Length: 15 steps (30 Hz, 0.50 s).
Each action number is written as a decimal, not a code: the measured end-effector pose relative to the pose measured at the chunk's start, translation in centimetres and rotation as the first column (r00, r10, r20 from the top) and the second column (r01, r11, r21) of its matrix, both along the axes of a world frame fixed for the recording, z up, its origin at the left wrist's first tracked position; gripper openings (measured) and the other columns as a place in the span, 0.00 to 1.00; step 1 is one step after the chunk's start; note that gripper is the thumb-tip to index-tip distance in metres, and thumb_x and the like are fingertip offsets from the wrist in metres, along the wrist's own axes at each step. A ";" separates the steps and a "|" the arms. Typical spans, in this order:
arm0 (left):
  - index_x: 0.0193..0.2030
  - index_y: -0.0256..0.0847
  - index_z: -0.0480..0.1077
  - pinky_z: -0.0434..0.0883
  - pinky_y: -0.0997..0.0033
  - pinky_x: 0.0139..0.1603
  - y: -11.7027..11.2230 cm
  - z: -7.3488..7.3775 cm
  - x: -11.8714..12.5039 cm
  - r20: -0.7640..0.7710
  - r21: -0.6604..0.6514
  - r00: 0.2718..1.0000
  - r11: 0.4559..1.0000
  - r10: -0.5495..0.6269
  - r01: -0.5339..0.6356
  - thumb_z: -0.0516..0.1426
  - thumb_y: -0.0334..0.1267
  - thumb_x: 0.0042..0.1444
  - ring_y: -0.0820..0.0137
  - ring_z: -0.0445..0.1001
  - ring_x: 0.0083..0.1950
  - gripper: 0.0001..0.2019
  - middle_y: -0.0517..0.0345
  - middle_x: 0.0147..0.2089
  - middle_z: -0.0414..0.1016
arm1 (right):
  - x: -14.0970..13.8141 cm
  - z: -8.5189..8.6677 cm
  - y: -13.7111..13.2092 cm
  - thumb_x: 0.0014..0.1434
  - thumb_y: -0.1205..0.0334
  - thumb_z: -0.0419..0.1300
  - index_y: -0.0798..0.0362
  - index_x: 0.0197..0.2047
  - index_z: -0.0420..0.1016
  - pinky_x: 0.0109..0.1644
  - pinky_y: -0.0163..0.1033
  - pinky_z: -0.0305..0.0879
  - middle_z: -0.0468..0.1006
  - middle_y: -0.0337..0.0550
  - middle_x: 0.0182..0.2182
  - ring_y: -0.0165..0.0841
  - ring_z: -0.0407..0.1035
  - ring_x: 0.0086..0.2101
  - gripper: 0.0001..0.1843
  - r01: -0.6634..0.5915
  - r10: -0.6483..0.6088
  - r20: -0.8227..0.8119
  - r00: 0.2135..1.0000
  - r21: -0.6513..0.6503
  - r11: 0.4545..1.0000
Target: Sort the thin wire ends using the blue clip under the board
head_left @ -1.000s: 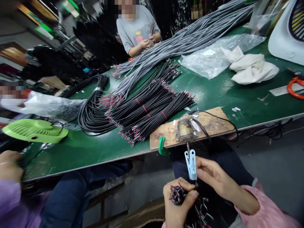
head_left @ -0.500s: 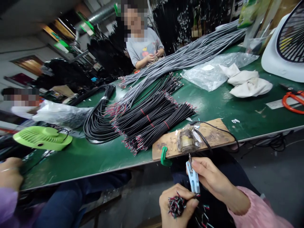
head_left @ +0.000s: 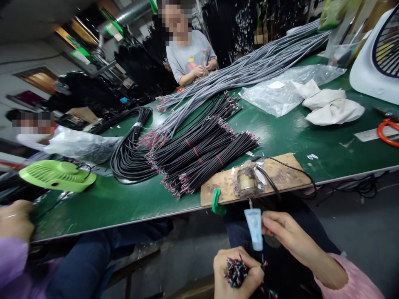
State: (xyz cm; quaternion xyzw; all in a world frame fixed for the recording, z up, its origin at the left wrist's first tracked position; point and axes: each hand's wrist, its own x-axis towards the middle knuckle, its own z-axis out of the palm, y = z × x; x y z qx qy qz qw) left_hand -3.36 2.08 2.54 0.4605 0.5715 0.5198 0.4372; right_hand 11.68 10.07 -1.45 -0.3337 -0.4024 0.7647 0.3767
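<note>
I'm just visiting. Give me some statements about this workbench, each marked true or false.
1. The left hand has a wire bundle in its grip. True.
2. The small clip is red. False: the clip beside the right hand is light blue.
3. A green clamp sits at the wooden board's edge. True.
4. The scissors lie on the wooden board. False: the scissors are near the white fan.
5. Red bands cross the black cables. True.

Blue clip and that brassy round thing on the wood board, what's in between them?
A thin metal rod; the head view shows it between the brassy round thing and the blue clip.
</note>
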 end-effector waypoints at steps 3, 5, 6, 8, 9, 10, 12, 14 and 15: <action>0.21 0.38 0.71 0.61 0.77 0.18 -1.4 -1.0 0.6 0.230 -0.201 0.971 0.979 0.069 -0.022 0.67 0.47 0.48 0.76 0.66 0.14 0.17 0.57 0.17 0.75 | 0.5 0.6 -0.6 0.58 0.49 0.65 0.56 0.30 0.80 0.36 0.37 0.62 0.73 0.41 0.28 0.33 0.67 0.31 0.17 -0.071 0.056 0.095 0.994 0.168 0.983; 0.24 0.39 0.68 0.58 0.79 0.16 -2.3 -1.7 1.2 0.333 -0.316 0.934 0.949 0.131 -0.020 0.68 0.50 0.46 0.79 0.62 0.12 0.19 0.60 0.16 0.74 | 0.5 1.3 -1.1 0.59 0.51 0.65 0.56 0.32 0.81 0.38 0.38 0.62 0.73 0.42 0.30 0.35 0.67 0.33 0.15 -0.126 0.097 0.118 0.988 0.274 0.953; 0.26 0.39 0.67 0.59 0.79 0.16 -2.6 -2.1 1.5 0.347 -0.342 0.927 0.939 0.145 -0.019 0.69 0.50 0.45 0.79 0.61 0.12 0.19 0.61 0.16 0.73 | 0.4 1.7 -1.4 0.59 0.52 0.65 0.55 0.33 0.81 0.40 0.39 0.62 0.74 0.43 0.31 0.36 0.68 0.35 0.14 -0.147 0.110 0.131 0.985 0.322 0.935; 0.28 0.41 0.66 0.63 0.77 0.19 -2.9 -2.5 1.8 0.322 -0.345 0.937 0.939 0.136 -0.018 0.69 0.51 0.43 0.77 0.64 0.14 0.20 0.62 0.16 0.73 | 0.3 2.2 -1.8 0.60 0.56 0.64 0.55 0.33 0.81 0.45 0.41 0.62 0.75 0.43 0.31 0.37 0.68 0.37 0.10 -0.160 0.105 0.161 0.981 0.389 0.907; 0.28 0.41 0.66 0.64 0.75 0.21 -2.8 -2.6 1.9 0.297 -0.325 0.947 0.945 0.121 -0.019 0.70 0.51 0.43 0.75 0.65 0.16 0.20 0.61 0.17 0.72 | 0.3 2.3 -2.0 0.60 0.58 0.64 0.54 0.32 0.79 0.45 0.41 0.61 0.74 0.42 0.31 0.37 0.67 0.37 0.09 -0.154 0.089 0.175 0.980 0.405 0.901; 0.28 0.41 0.67 0.66 0.75 0.22 -2.7 -2.7 1.9 0.267 -0.296 0.958 0.955 0.104 -0.021 0.70 0.51 0.42 0.73 0.68 0.19 0.20 0.61 0.18 0.73 | 0.3 2.4 -2.1 0.61 0.61 0.63 0.54 0.31 0.78 0.44 0.40 0.61 0.73 0.41 0.30 0.36 0.67 0.36 0.09 -0.141 0.066 0.191 0.979 0.410 0.901; 0.28 0.40 0.69 0.67 0.74 0.24 -2.4 -2.8 1.7 0.220 -0.220 0.973 0.975 0.072 -0.023 0.70 0.50 0.42 0.71 0.70 0.23 0.19 0.59 0.22 0.72 | 0.4 2.3 -2.2 0.62 0.64 0.60 0.54 0.29 0.74 0.40 0.38 0.61 0.71 0.40 0.29 0.34 0.65 0.33 0.10 -0.122 0.033 0.219 0.975 0.406 0.906; 0.28 0.40 0.69 0.68 0.74 0.25 -2.2 -3.0 1.4 0.229 -0.171 0.972 0.985 0.059 -0.020 0.68 0.50 0.44 0.71 0.69 0.24 0.18 0.60 0.23 0.69 | 0.5 2.0 -2.3 0.63 0.64 0.59 0.54 0.28 0.73 0.37 0.38 0.60 0.69 0.39 0.28 0.33 0.64 0.32 0.10 -0.113 0.020 0.233 0.972 0.392 0.913; 0.28 0.40 0.69 0.68 0.74 0.25 -2.2 -3.2 1.3 0.253 -0.180 0.966 0.984 0.054 -0.008 0.68 0.50 0.44 0.71 0.69 0.24 0.17 0.61 0.23 0.68 | 0.5 1.9 -2.4 0.64 0.63 0.58 0.54 0.29 0.73 0.38 0.38 0.60 0.70 0.39 0.29 0.33 0.64 0.32 0.11 -0.112 0.022 0.230 0.973 0.388 0.915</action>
